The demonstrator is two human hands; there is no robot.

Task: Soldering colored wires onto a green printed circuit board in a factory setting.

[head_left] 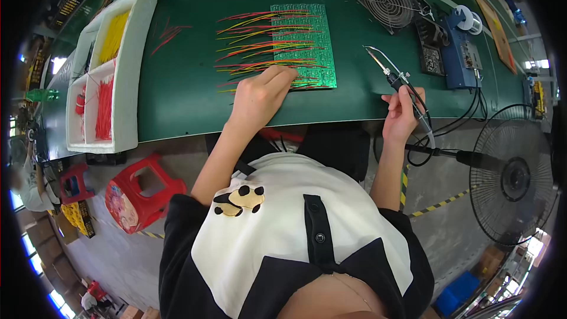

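Note:
My right hand (pixel 403 115) grips a soldering iron (pixel 394 81) with a curved metal guide tube beside its tip. The tip points up and left, held right of the green circuit board panel (pixel 326 41) and apart from it. Rows of red, yellow and dark wires (pixel 248 41) reach from the panel out to the left over the mat. At the panel's near left edge, my left hand (pixel 263 95) is closed, fingertips pressed together over the nearest wires. Whatever those fingers pinch is hidden under them.
A white foam box (pixel 126 77) of red and yellow wires stands left, loose red wires (pixel 169 36) beside it. At the back right are a small fan (pixel 387 0) and a blue solder feeder (pixel 462 53) with a spool. Nearby are a red stool (pixel 142 189) and a large fan (pixel 514 177).

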